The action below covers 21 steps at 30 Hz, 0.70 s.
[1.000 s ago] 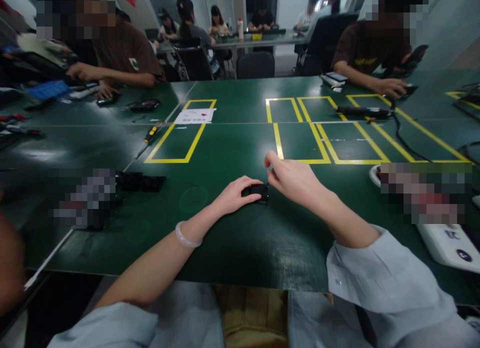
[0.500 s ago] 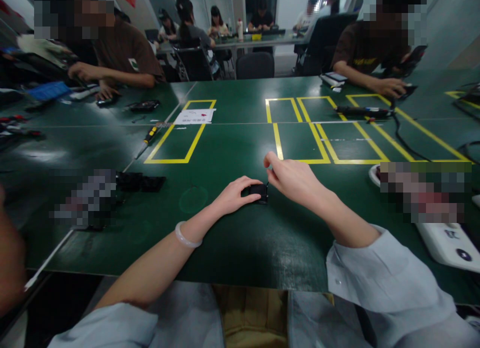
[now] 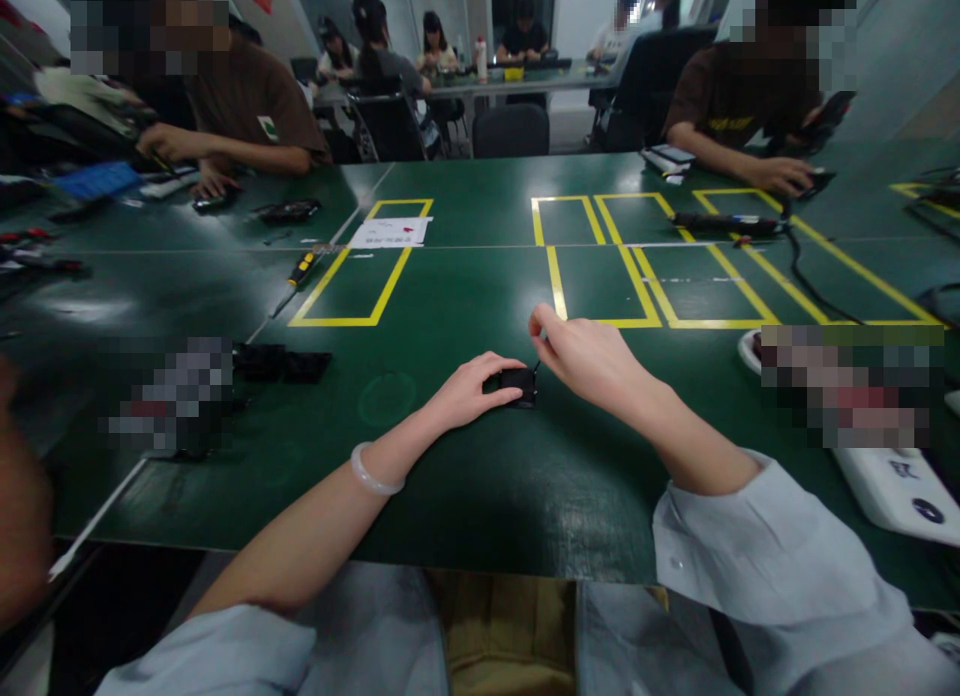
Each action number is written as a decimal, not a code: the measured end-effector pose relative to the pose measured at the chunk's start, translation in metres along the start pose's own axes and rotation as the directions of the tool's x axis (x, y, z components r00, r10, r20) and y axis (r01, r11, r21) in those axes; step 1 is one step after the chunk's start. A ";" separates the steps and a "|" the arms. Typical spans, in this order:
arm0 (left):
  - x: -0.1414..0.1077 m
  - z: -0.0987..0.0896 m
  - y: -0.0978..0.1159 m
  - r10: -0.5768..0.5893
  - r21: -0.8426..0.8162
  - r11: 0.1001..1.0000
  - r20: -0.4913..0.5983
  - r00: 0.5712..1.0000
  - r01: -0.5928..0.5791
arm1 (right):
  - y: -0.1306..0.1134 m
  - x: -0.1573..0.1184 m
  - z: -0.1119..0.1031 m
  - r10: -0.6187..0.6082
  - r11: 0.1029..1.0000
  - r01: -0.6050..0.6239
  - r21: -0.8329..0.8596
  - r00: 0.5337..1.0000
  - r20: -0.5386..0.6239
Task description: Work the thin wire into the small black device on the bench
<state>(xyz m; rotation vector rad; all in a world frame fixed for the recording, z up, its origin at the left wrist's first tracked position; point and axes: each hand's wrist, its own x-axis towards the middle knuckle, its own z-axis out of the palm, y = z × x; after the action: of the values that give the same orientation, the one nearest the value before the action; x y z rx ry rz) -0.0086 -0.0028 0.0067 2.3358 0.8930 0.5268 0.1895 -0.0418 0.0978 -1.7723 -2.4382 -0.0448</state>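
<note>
Green tabletop before me: smooth, semi-gloss.
My sleeve: matt cloth. Bracelet: smooth, glossy. Black block: plastic-looking. Sheet: paper.

Looks dim overall, brightening at the top right of centre; glares whitish off the green tabletop at far left and faintly by the near edge; darkens beneath; stretches toward the side edges, blurring another person's arm; softens far seated people; breaks into mosaic patches
</note>
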 end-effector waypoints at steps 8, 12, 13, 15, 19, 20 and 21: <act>0.000 0.001 -0.002 -0.005 -0.002 1.000 -0.015 1.000 0.005 | 0.001 -0.002 0.000 -0.008 0.999 0.008 0.044 1.000 -0.017; 0.000 0.000 0.000 -0.011 0.004 1.000 -0.006 1.000 0.011 | 0.000 -0.001 0.000 0.001 1.000 -0.001 0.007 1.000 0.008; 0.000 0.000 0.000 -0.009 0.005 1.000 -0.005 1.000 0.009 | 0.001 0.000 0.000 0.005 1.000 -0.005 -0.004 1.000 0.012; 0.000 0.000 0.000 -0.002 0.005 1.000 -0.004 1.000 0.002 | 0.001 0.000 0.000 0.005 1.000 -0.005 -0.014 1.000 0.016; 0.000 0.001 -0.002 -0.003 0.007 1.000 -0.008 1.000 0.004 | 0.000 -0.001 0.000 -0.012 1.000 0.012 0.011 1.000 0.010; 0.000 0.002 -0.003 -0.004 0.006 1.000 -0.010 1.000 0.004 | 0.000 -0.001 0.000 -0.014 1.000 0.014 0.020 1.000 0.004; 0.000 0.002 -0.004 -0.001 0.005 1.000 -0.012 1.000 0.001 | 0.000 -0.002 -0.001 -0.014 1.000 0.014 0.027 1.000 0.000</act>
<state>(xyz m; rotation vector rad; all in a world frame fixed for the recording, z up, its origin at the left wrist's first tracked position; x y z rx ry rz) -0.0091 -0.0013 0.0031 2.3390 0.9020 0.5397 0.1898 -0.0436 0.0981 -1.7452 -2.4396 -0.0133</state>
